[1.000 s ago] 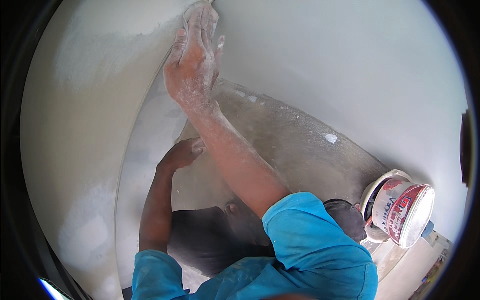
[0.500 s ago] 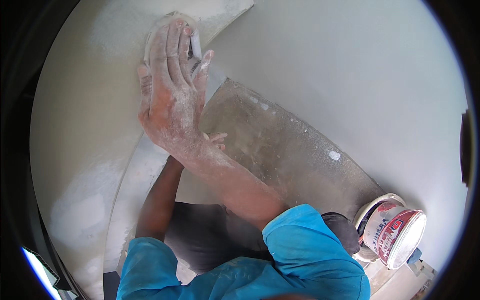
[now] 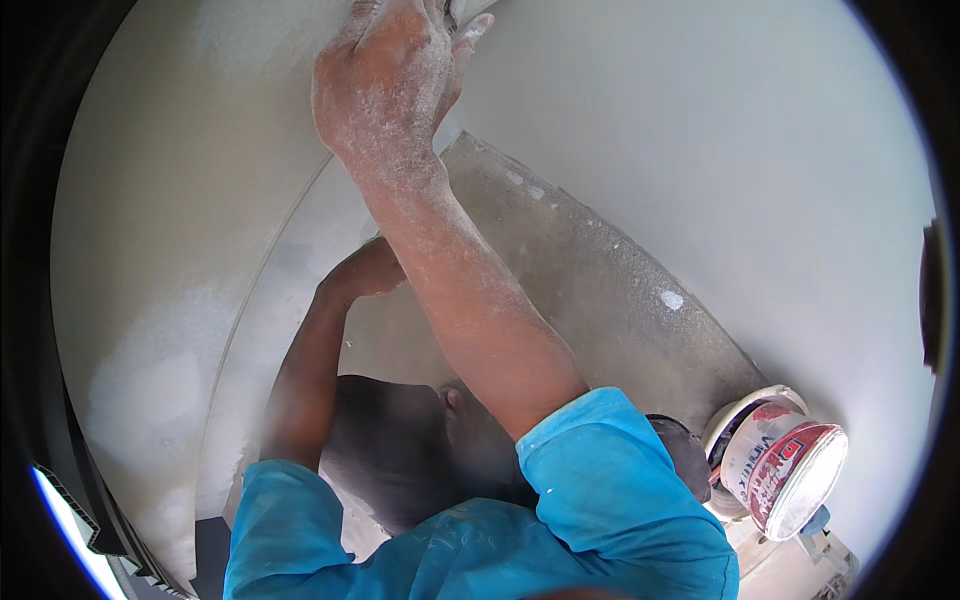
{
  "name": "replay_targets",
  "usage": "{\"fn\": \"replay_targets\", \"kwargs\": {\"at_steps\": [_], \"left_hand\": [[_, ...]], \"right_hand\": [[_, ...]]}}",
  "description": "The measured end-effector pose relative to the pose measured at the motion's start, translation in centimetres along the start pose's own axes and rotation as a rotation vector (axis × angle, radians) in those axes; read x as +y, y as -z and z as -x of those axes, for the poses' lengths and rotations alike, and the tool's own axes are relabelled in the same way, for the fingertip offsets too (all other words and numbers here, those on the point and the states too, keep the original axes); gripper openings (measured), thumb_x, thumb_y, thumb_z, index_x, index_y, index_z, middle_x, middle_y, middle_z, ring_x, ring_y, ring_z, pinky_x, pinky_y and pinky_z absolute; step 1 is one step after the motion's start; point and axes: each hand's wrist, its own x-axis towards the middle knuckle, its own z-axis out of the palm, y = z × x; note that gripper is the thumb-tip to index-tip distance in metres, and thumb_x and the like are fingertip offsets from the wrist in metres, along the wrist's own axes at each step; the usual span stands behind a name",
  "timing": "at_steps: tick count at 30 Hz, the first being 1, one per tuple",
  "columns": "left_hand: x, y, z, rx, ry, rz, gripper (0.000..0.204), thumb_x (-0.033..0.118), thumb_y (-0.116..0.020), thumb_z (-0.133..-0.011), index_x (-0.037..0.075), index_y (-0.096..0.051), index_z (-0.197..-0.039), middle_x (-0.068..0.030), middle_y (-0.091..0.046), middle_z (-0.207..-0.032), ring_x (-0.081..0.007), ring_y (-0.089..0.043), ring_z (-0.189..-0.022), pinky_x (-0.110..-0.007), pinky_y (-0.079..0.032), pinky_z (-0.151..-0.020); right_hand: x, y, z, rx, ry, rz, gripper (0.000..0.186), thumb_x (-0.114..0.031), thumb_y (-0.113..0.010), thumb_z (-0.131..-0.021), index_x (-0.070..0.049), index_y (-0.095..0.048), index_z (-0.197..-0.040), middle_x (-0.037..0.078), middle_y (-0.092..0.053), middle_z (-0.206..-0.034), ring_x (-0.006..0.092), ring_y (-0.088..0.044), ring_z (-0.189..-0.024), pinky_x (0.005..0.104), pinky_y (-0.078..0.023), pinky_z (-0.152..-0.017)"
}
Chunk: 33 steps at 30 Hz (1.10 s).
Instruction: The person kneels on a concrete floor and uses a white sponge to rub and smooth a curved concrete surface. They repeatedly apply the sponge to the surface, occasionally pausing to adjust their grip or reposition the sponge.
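Note:
My right hand [image 3: 385, 85], coated with white dust, reaches up to the top edge of the picture against the pale wall. Its fingers are mostly cut off, and the thumb sticks out to the right. Between thumb and fingers shows a bit of a whitish sanding sheet [image 3: 455, 12], seen more fully under the palm earlier. Lower down, my left hand [image 3: 375, 268] is beside the low white band at the wall's foot. My right forearm covers its fingers, so I cannot see whether it holds anything. White, cloudy patches [image 3: 165, 385] mark the cream wall [image 3: 180, 230] on the left.
A dusty brown floor [image 3: 560, 290] narrows into the corner between the cream wall and a smooth white wall [image 3: 700, 130]. At lower right a red-and-white bucket [image 3: 780, 465] leans beside a round white container [image 3: 735, 420]. My dark-clad legs [image 3: 410, 450] are below me.
My right hand has moved up and slightly right, its fingers passing out of the picture. My left hand's fingers, visible before, are now behind my right forearm.

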Motion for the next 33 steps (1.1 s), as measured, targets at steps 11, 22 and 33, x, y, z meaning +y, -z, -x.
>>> {"fn": "replay_targets", "kwargs": {"at_steps": [11, 22, 33], "left_hand": [[-0.5, -1.1, -0.2, 0.043, 0.093, -0.047, 0.063, 0.051, -0.056, -0.101, 0.017, -0.044, -0.152, -0.0102, -0.057, -0.146, -0.0213, -0.058, -0.128, -0.035, -0.047, -0.105], [2.2, -1.6, -3.0, 0.018, -0.035, -0.311, 0.068, 0.051, -0.057, -0.099, 0.013, -0.043, -0.153, -0.0138, -0.058, -0.143, -0.0276, -0.054, -0.134, -0.043, -0.042, -0.113], [2.1, -1.6, -2.1, 0.003, -0.055, -0.256, 0.055, 0.040, -0.059, -0.102, 0.013, -0.048, -0.149, -0.0148, -0.060, -0.140, -0.0255, -0.054, -0.134, -0.040, -0.043, -0.111]], "right_hand": [[-0.8, -0.6, 3.0, -0.055, -0.032, -0.023, 0.062, -0.010, -0.053, -0.098, 0.016, -0.029, -0.149, 0.037, -0.031, -0.155, 0.0465, -0.026, -0.150, 0.0745, -0.014, -0.114], [0.2, -1.2, 6.3, -0.118, -0.016, 0.192, 0.061, -0.014, -0.050, -0.102, 0.014, -0.026, -0.151, 0.033, -0.034, -0.155, 0.0445, -0.023, -0.151, 0.0665, -0.017, -0.118], [-0.7, 0.9, 2.8, -0.056, -0.012, 0.073, 0.060, -0.008, -0.055, -0.098, 0.017, -0.032, -0.147, 0.038, -0.034, -0.153, 0.0481, -0.027, -0.149, 0.0710, -0.017, -0.116]]}}
